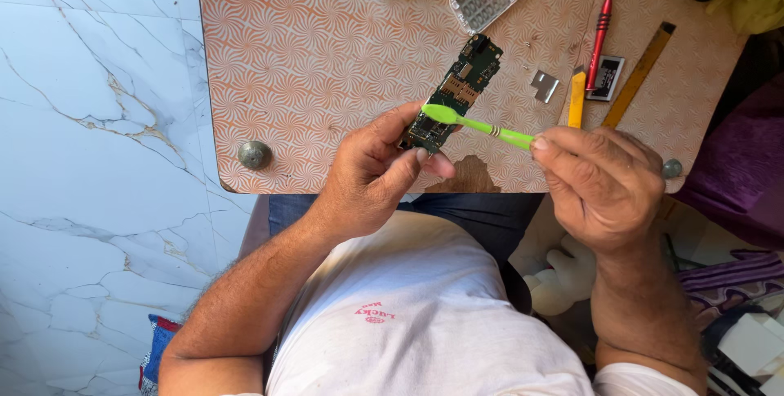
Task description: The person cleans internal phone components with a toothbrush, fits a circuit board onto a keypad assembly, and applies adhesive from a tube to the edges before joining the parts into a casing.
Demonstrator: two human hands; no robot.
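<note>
Left hand [371, 175] pinched green rectangular circuit board [453, 94]; right hand [600, 184] pinched lime-green plastic toothbrush [478, 125]. Hard scrubbing risked dislodging small components.

Left hand [371, 171] grips circuit board [453, 94]; right hand [600, 180] presses green toothbrush [478, 125] on it.

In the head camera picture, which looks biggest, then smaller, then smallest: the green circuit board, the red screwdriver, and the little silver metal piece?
1. Green circuit board, though it is held up nearer the camera, which may flatter it.
2. Red screwdriver, nearly as long but far thinner.
3. Silver metal piece, clearly smallest.
</note>
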